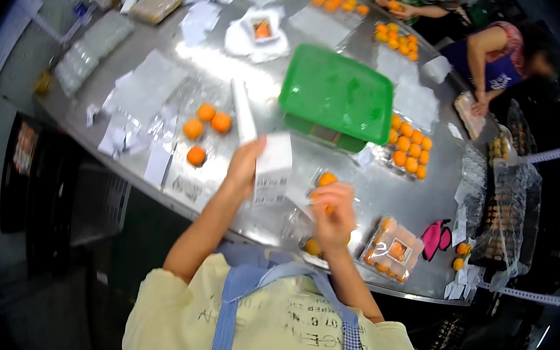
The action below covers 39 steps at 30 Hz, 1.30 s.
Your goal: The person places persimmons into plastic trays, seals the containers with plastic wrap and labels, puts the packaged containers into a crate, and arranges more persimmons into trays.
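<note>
1. Left hand (pixel 247 160), centre of frame: fingers closed, gripping a printed white paper strip (pixel 272 180), likely labels.
2. Right hand (pixel 335 213), just right of centre: blurred, fingers bent, over oranges (pixel 327 179) that sit in clear plastic packaging (pixel 293 227). Can't tell if it grips anything.
3. Looks done: one clear pack (pixel 382 243), lower right, filled, with a picture label (pixel 399 250) on top.
4. Looks partway: the oranges at the right hand; no label visible there.
5. Looks left: four loose oranges (pixel 220 123), left of centre, on or beside clear plastic. Orange rows (pixel 414 150), right of centre, show no label; lid unclear.
6. Around: green tub (pixel 339 91), upper centre; pink item (pixel 433 239), right of the labelled pack. All on the steel table (pixel 237 72).
</note>
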Available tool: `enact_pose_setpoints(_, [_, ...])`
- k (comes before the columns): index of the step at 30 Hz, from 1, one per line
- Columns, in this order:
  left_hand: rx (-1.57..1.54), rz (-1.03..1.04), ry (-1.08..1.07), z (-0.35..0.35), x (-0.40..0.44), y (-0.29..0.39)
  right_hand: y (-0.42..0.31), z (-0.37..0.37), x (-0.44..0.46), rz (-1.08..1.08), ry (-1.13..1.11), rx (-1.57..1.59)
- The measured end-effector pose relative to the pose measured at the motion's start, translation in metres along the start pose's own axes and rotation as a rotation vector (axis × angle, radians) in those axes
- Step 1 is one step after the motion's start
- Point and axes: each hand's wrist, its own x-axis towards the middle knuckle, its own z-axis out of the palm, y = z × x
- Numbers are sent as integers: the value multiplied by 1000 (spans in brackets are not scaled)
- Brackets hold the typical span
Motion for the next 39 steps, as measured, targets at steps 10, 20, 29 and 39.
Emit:
enact_pose_setpoints(10, [274,282,-26,-44,54,185,30,-43,-18,359,289,135])
enact_pose_setpoints(20, [-45,1235,576,-218,65,483,46,-45,-26,390,245,53])
enact_pose_setpoints(29, [-289,514,812,-439,80,376,40,-26,-25,458,136,39])
enact_pose_setpoints(39, [455,759,739,-237,35,259,32,-24,-27,638,108,162])
